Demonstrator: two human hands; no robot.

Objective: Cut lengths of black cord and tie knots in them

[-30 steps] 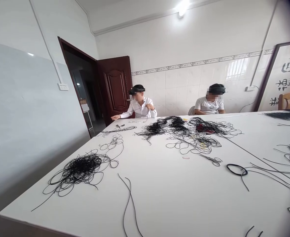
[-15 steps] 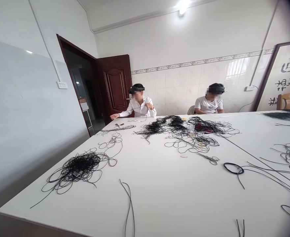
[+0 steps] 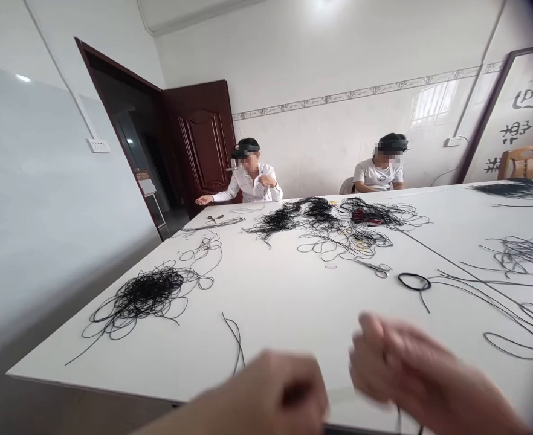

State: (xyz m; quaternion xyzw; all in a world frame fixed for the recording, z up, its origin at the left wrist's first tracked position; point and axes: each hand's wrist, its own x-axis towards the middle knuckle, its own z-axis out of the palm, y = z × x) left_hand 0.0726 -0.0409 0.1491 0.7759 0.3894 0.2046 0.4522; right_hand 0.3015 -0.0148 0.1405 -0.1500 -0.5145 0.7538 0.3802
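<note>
My left hand (image 3: 289, 386) is curled closed near the front edge of the white table, smeared by motion, and what its fingers hold, if anything, is hidden. To its right my right hand (image 3: 397, 362) is also closed, thumb over bent fingers, and I cannot make out anything inside it. Short dark strands of cord (image 3: 399, 418) show just below the right wrist; whether that hand grips them I cannot tell. A doubled black cord (image 3: 237, 338) lies beyond my left hand and runs behind it. Past my right hand are a coiled black cord ring (image 3: 414, 281) and metal scissors (image 3: 377, 268).
A tangled black cord pile (image 3: 151, 290) lies on the left, with larger heaps (image 3: 318, 211) toward the far side. More loose cords (image 3: 524, 254) spread at right. Two people sit opposite; one (image 3: 255, 178) holds a thin cord. A dark door (image 3: 203, 139) stands open behind.
Both my hands have come into view from below, closed, over the front of the table. The view has tilted down slightly. The person at left has lowered the raised hand a little.
</note>
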